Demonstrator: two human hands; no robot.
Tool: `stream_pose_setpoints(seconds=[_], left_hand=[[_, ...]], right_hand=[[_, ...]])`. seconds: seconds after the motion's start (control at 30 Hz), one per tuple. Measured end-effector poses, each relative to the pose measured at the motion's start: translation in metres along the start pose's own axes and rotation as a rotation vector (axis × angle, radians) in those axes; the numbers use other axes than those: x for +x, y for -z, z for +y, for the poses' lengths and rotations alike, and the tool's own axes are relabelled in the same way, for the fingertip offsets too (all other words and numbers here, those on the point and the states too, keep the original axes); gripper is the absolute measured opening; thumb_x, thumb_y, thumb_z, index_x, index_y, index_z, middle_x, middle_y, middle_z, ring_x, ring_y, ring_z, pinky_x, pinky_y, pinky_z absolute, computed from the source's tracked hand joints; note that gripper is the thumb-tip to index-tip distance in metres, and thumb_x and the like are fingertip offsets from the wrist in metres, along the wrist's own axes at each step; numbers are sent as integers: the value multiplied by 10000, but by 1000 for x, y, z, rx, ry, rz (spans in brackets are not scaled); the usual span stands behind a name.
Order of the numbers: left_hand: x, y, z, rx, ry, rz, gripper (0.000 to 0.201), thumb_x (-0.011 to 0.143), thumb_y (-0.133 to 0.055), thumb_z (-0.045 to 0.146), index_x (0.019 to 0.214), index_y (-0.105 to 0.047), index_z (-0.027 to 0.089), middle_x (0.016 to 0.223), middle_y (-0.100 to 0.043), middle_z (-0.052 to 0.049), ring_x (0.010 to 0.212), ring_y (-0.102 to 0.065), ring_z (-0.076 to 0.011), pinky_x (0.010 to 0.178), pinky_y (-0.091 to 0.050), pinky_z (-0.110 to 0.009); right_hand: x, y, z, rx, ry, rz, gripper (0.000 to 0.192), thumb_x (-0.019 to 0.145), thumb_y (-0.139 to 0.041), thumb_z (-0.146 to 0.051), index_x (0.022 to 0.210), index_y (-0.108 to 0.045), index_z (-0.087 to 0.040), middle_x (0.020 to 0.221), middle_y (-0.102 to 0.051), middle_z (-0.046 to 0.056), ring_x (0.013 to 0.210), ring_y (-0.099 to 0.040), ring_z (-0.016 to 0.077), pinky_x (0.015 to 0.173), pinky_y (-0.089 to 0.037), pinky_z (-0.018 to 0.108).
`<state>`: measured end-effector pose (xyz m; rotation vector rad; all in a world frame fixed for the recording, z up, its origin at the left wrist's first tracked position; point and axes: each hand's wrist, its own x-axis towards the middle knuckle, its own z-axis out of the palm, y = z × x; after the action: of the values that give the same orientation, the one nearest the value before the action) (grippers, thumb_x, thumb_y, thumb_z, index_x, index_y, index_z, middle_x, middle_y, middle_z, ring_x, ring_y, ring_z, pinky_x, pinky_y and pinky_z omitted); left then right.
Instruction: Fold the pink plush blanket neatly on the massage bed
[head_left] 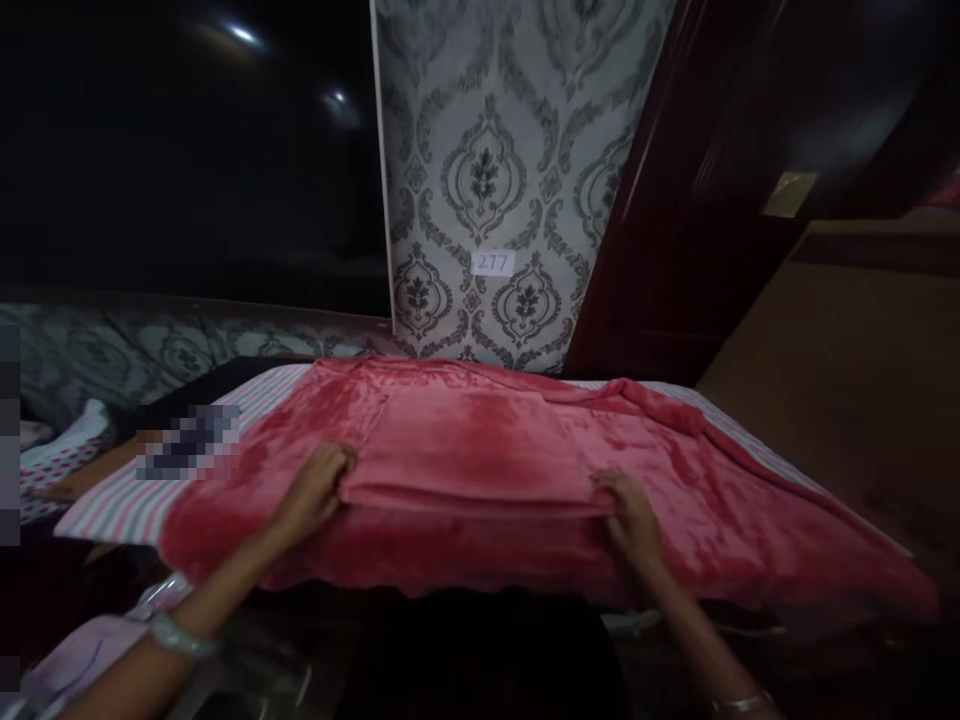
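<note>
A pinkish-red plush blanket [720, 520] lies spread over the table, its near edge hanging down. On its middle rests a folded red plush cloth [465, 440], roughly rectangular, of the same colour. Whether the two are one piece, I cannot tell. My left hand [319, 485] pinches the near left corner of the folded cloth. At the near right corner, my right hand [626, 510] has its fingers closed on the same edge. Between the hands this edge is stretched fairly straight and slightly raised, with a dark fold line beneath it.
Under the blanket is a striped cloth [120, 505], showing at the left and far right. A pixelated object [187, 443] lies on it. Behind stand a patterned wall [484, 180] with a paper label [493, 263], a large black screen [187, 160] and a dark red door [675, 230].
</note>
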<state>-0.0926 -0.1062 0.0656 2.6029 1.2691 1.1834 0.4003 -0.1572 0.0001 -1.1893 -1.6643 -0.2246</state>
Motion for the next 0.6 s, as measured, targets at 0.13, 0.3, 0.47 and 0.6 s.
stream_pose_setpoints(seconds=[0.13,0.3,0.47,0.6], left_hand=[[-54,-35,0,57,102,-41,297,594,-445,68,821,-524,243,973,-648,-92,996,-608,-254,896,-516,-428],[-50,-20,5,53,130,-109,236,623,-480,121,813,-539,249,987,-666,-88,1034,-614,-272,939,-502,-459],[-10,-13,28,89,139,-56,268,843,-432,257,991,-654,241,1044,-727,-82,1047,-646,-268,981,-479,-461],[38,-48,64,238,177,-182,546,921,-447,408,1391,-548,149,1468,-541,-172,1397,-444,-332,1169,-296,-523]], right_hand=[[-58,-18,14,-16,-114,-68,310,696,-469,-235,946,-653,-230,1017,-719,87,1017,-660,290,928,-511,523],[-50,6,8,21,-141,-146,288,726,-475,-225,928,-679,-242,1031,-739,76,1046,-657,274,972,-495,492],[-8,5,-26,-94,-243,-22,379,881,-412,-260,1145,-679,-211,1107,-734,90,1067,-653,253,989,-489,451],[37,-41,-66,-215,-154,-337,519,961,-415,-388,1425,-535,-191,1435,-572,136,1347,-478,316,1114,-358,521]])
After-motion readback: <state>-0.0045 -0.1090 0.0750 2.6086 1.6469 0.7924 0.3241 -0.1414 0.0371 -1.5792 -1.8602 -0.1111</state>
